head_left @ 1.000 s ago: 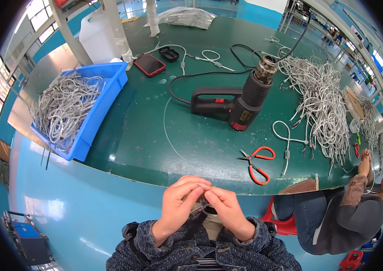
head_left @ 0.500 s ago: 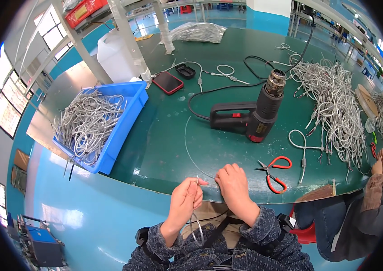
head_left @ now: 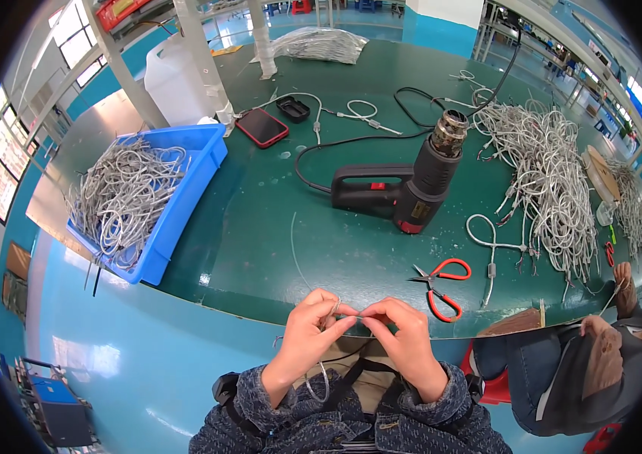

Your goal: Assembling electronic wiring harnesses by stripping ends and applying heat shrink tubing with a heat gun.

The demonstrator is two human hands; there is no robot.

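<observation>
My left hand (head_left: 307,329) is closed on a grey cable (head_left: 326,384), part of which hangs in a loop below it, over my lap. The fingertips of my right hand (head_left: 406,337) are pinched and meet those of the left at the table's front edge; what lies between them is too small to make out. A thin pale strand (head_left: 295,246) curves over the green table down to my left hand. Right of my hands lie red-handled scissors (head_left: 431,281), blades slightly apart. Farther back a black heat gun (head_left: 421,185) rests with its metal nozzle tilted upward.
On the left a blue tray (head_left: 185,193) holds tangled grey cables. Another cable heap (head_left: 544,163) lies at the right, near a seated person (head_left: 597,363). A phone (head_left: 262,128), a black case (head_left: 293,108) and a white jug (head_left: 177,83) are toward the back.
My right hand has come off the table and moved toward my left, so their fingertips now meet. The strand's near end has shifted left, and the whole view has moved slightly.
</observation>
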